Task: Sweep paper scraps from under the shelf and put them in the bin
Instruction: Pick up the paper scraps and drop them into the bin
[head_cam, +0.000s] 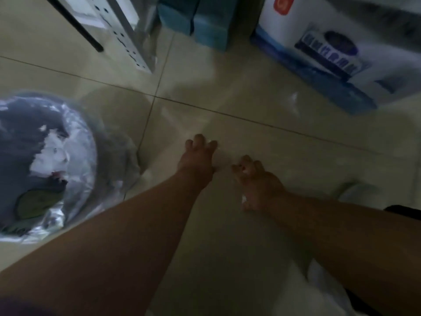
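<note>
Both my hands reach down to the pale tiled floor in a blurred, dim view. My left hand (pixel 197 157) is spread, fingertips on a tile, with nothing seen in it. My right hand (pixel 255 181) is curled; small white bits of paper scraps (pixel 244 171) show at its fingers and under its palm. The bin (pixel 91 142), lined with a clear plastic bag, stands at the left and holds white paper and a green item. The shelf's perforated metal leg (pixel 127 39) stands at the top left.
Teal boxes (pixel 205 21) stand at the top centre. A large white and blue carton (pixel 337 53) sits at the top right. A white cloth-like shape (pixel 325 290) lies under my right forearm, and a dark object (pixel 405 212) is at the right edge.
</note>
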